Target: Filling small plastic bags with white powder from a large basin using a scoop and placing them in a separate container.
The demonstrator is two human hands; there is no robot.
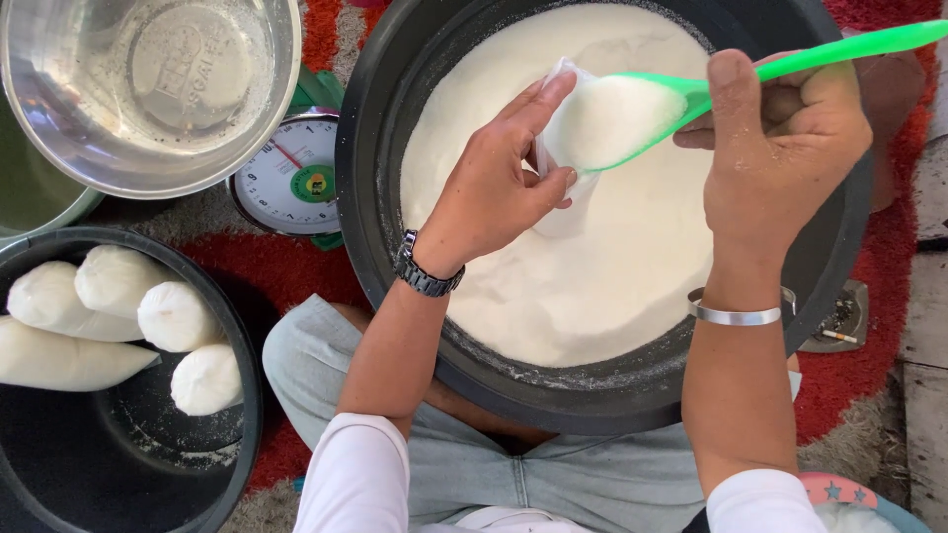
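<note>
A large black tub (380, 227) full of white powder (592, 276) sits in front of my knees. My left hand (494, 188) holds a small clear plastic bag (568, 192) open over the powder. My right hand (780, 148) grips the handle of a green scoop (691, 94), heaped with white powder, and its tip rests at the bag's mouth. A dark watch is on my left wrist and a silver bangle on my right.
A black bucket (237, 395) at lower left holds several filled white bags (178, 316). A steel bowl (281, 79) stands at upper left beside a dial kitchen scale (291, 178). Red and grey rug (849, 375) lies underneath.
</note>
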